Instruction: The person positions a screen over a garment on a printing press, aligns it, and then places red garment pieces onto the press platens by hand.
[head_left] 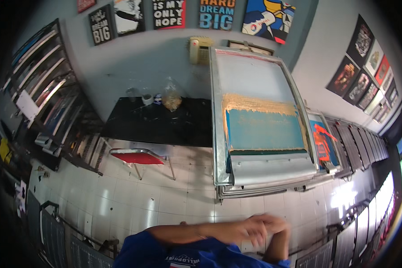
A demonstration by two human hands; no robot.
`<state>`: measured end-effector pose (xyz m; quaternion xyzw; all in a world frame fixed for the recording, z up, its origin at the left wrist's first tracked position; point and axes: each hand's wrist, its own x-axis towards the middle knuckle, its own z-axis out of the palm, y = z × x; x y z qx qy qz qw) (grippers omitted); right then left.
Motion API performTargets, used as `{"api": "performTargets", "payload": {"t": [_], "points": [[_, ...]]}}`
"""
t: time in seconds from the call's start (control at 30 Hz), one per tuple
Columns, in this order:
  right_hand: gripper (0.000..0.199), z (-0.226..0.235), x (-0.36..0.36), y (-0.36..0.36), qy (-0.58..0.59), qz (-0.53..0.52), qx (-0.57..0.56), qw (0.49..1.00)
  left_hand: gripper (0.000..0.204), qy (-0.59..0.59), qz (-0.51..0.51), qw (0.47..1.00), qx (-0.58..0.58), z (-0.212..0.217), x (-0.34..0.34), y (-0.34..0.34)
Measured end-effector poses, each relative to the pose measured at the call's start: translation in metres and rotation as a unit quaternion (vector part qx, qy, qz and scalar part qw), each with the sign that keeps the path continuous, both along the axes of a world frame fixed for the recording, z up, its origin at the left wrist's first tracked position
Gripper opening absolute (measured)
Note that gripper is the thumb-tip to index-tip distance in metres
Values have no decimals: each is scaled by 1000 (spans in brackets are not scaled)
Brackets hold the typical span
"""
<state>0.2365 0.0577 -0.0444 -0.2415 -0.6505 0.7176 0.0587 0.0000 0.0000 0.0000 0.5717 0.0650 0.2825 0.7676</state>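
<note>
Holding left hand [248, 232] close by right hand [272, 222] over tiled floor [178, 206], with left fingers loosely spread; cannot tell right fingers' state for blur. Facing screen frame [263, 127] ahead, just right of black table [158, 127].

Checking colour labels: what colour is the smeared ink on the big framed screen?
The ink is golden tan; the head view shows it best.
</note>
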Motion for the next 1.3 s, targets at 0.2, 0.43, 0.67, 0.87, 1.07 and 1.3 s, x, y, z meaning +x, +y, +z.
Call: {"api": "performTargets", "payload": {"t": [0.2, 0.43, 0.67, 0.87, 1.07, 1.3], "points": [[41, 109, 97, 134, -106, -595, 471, 643, 34, 156, 648, 743, 58, -3, -133, 104], [58, 26, 192, 251, -249, -551, 314, 732, 60, 208, 517, 829, -36, -46, -112, 155], [74, 21, 154, 249, -221, -538, 247, 775, 45, 169, 653, 738, -15, -46, -90, 145], [84, 143, 199, 222, -159, -562, 300, 754, 43, 10, 517, 843, -146, 98, -47, 122], [82, 237, 225, 244, -83, -481, 281, 826, 43, 69, 466, 875, -109, 195, -55, 127], [77, 220, 226, 242, -102, -500, 273, 816, 45, 58, 477, 872, -96, 175, -33, 127]]}}
